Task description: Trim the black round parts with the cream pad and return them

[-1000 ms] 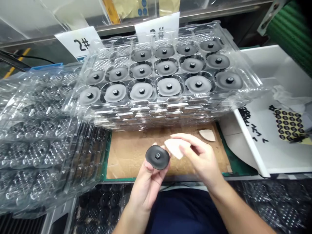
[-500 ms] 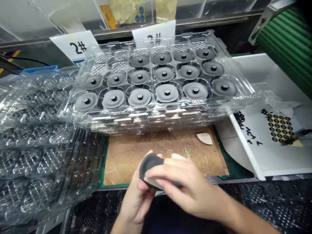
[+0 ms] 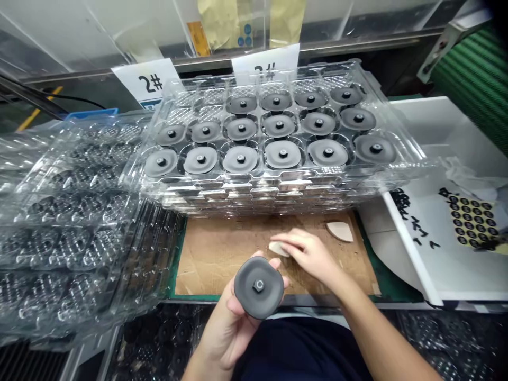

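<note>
My left hand [image 3: 232, 330] holds a dark grey rounded disc [image 3: 250, 299] from below, its fingers around the rim. The disc faces up and shows a small black knob with a light ring at its centre. Over the cardboard sheet [image 3: 214, 254], my right hand [image 3: 311, 257] pinches a small off-white pad [image 3: 278, 248] between thumb and fingers. Whether the pad touches the cardboard I cannot tell. Behind both hands stands a stack of clear plastic trays [image 3: 254, 185]. Similar grey discs [image 3: 240, 165] with knobs sit in the top tray's pockets; a few back-left pockets hold none.
More clear trays [image 3: 79, 222] are piled at the left. A white wedge-shaped piece [image 3: 340, 231] lies on the cardboard's right side. In the white bin [image 3: 420, 270] at right are a sheet of round black stickers [image 3: 472, 219] and small black scraps. A green ribbed roll [image 3: 472, 74] is at upper right.
My right hand has moved off the disc, forward onto the cardboard area, with the off-white pad in its fingers. The disc in my left hand now faces up, its knob uncovered.
</note>
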The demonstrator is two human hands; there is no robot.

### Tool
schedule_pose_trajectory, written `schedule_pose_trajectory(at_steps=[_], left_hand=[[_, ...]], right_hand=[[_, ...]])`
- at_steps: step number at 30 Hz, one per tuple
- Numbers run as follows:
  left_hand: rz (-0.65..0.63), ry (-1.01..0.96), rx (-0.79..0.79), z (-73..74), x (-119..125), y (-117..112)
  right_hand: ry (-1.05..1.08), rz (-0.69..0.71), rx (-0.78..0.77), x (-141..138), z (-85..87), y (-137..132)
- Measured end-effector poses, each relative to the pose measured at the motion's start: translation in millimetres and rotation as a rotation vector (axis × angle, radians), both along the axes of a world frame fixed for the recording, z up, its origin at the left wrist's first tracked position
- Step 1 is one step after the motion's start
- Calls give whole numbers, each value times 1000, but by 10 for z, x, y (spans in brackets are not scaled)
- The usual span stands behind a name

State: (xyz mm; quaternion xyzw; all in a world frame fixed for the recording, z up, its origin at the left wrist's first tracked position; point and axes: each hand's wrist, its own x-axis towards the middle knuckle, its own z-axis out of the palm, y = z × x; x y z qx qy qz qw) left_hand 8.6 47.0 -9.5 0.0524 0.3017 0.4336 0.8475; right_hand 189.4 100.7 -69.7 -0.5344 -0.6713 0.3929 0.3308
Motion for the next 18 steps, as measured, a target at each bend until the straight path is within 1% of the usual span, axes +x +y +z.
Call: schedule_pose_trajectory(at_steps=[2,3,4,5,6,8,10,11,12,13,16,17,18], left_hand=[[10,-13,0,3,-2,-17],[7,-11,-3,10,2,-22],[0,-7,-6,22,8,-25],[-10,-4,-8,39,14,-27],[-18,-5,-6,60,19,-31],[-24,-16,2,105,22,-45],[-31,1,14,136,17,-67],[-28,43,43,142,13,-80],[-13,125,100,139,7,-93],[9,254,191,128,2,-106],[88,736,570,65,5,-137],[108,850,669,43,16,-143],[136,921,732,25,33,-148]], right_hand=[[-15,-37,-8,-1,-288,-136],[-16,-69,-7,-1,-376,-205],[-11,-104,-3,2,-420,-266],[0,-137,1,8,-419,-315],[15,-163,5,16,-381,-351],[56,-188,4,38,-230,-391],[101,-181,-6,54,-58,-406],[121,-169,-13,56,11,-413],[139,-157,-19,53,63,-421],[154,-147,-26,48,97,-431],[184,-163,-51,30,134,-483],[194,-182,-60,30,145,-507],[205,-203,-69,33,165,-534]])
